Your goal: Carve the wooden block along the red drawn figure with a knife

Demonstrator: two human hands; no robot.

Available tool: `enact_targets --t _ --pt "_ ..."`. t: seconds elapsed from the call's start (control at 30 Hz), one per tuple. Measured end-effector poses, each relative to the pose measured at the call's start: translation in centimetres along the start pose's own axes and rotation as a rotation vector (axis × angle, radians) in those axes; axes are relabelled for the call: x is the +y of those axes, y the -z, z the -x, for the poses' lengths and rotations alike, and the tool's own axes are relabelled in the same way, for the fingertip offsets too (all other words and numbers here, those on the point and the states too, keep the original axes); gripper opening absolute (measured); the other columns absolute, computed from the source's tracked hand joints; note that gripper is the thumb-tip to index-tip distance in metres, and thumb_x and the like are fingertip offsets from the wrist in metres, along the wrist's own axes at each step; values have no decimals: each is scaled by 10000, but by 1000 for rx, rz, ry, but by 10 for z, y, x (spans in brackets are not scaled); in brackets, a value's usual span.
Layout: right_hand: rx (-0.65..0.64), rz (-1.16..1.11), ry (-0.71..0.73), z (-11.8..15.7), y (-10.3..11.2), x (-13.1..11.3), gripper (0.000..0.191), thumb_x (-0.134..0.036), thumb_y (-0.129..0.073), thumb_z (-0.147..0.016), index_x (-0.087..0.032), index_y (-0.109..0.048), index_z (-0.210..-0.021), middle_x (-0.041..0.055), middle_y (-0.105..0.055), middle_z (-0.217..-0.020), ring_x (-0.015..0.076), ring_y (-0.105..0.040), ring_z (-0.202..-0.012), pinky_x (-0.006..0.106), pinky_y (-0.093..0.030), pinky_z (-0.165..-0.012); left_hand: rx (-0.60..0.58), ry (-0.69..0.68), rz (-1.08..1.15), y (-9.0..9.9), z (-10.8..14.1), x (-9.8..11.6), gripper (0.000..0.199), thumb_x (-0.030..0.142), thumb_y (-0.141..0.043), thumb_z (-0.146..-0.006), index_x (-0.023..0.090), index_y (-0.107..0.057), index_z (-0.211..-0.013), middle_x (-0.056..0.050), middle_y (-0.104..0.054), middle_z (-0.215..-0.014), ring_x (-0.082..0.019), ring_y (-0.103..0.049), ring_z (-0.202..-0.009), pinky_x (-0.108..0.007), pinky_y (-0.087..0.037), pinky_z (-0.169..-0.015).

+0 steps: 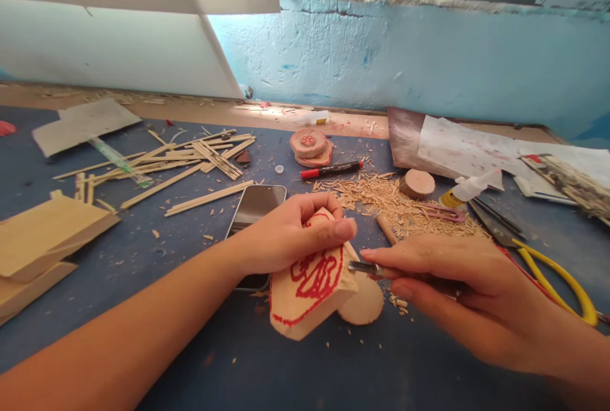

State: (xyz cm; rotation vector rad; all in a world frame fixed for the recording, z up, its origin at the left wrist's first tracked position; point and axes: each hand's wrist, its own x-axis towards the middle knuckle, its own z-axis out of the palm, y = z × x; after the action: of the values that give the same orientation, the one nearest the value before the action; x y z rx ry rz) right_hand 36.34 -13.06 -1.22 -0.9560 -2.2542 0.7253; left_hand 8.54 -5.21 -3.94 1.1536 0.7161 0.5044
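Note:
My left hand grips a pale wooden block from above, thumb pressed along its top face. Red marker lines are drawn on that face, and the block is held tilted. In my right hand is a carving tool, whose metal tip meets the block's right edge. The fingers cover most of its handle. A round wooden disc lies under the block. Just beyond, a red and black marker rests near a heap of wood shavings.
Left of the block lie a phone, thin wooden sticks and larger wooden blocks. Yellow-handled scissors, a glue bottle and a small wood slice are at right. Carved discs sit near the blue wall.

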Motion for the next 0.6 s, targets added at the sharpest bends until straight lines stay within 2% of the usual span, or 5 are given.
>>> enact_targets --t 0.17,0.3,0.4,0.5,0.6 --pt "33 30 -9 0 2 -1 318 -242 -732 -1134 -334 -818 -1426 -24 -916 -1076 117 -839 -837 190 -610 -684 51 2 -8 -3 1 3 729 787 -1021 -754 209 -627 -959 71 -644 -680 -67 -552 -536 -137 -447 -503" --pt "55 -10 -127 -1 0 -1 361 -248 -706 -1138 -346 -820 -1466 -3 -921 -1113 142 -879 -944 179 -660 -754 210 27 -72 -5 -1 1 632 701 -1008 -817 223 -626 -976 70 -653 -687 -77 -556 -527 -146 -418 -485" --pt "74 -185 -336 -2 -8 -5 385 -346 -655 -1179 -345 -797 -1536 44 -907 -1120 119 -825 -738 165 -593 -568 390 14 -47 -14 -2 -1 638 708 -992 -811 238 -590 -965 67 -656 -678 -94 -567 -514 -168 -427 -474" --pt "70 -516 -536 -4 -16 -13 544 -567 -605 -1195 -258 -726 -1626 9 -751 -716 85 -568 -415 169 -394 -381 497 -43 43 -24 -3 -2 681 718 -993 -800 264 -526 -1002 59 -708 -719 -123 -639 -547 -191 -489 -507" --pt "72 -759 -648 -4 -21 -19 822 -727 -651 -1128 -175 -593 -1735 -69 -527 -502 106 -502 -384 171 -340 -394 534 -85 68 -31 -1 -2 696 733 -969 -830 287 -466 -1013 92 -655 -679 -125 -631 -533 -189 -494 -506"
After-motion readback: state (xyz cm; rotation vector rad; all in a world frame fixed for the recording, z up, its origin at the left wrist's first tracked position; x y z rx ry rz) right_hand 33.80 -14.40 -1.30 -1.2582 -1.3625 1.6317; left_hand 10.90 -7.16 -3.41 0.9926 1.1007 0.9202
